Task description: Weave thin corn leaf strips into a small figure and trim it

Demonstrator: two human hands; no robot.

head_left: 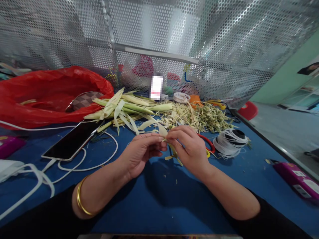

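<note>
My left hand (146, 149) and my right hand (189, 146) meet above the middle of the blue table (159, 212). Between them is a pale strip of corn husk (161, 130), pinched by the fingertips of both hands. A length of the strip curls up and away behind the fingers, and yellowish ends (174, 156) hang below my right hand. Just behind lies a pile of green and pale corn husks (134, 108). Beside my right hand are red-handled scissors (209, 142), partly hidden by it.
A spool of white thread (230, 142) stands right, before a heap of dried scraps (211, 116). Left are a dark phone (72, 141), looping white cables (84, 169) and a red plastic bag (50, 96). Purple power strips (296, 179) lie at both sides. A perforated metal panel (159, 26) rises behind.
</note>
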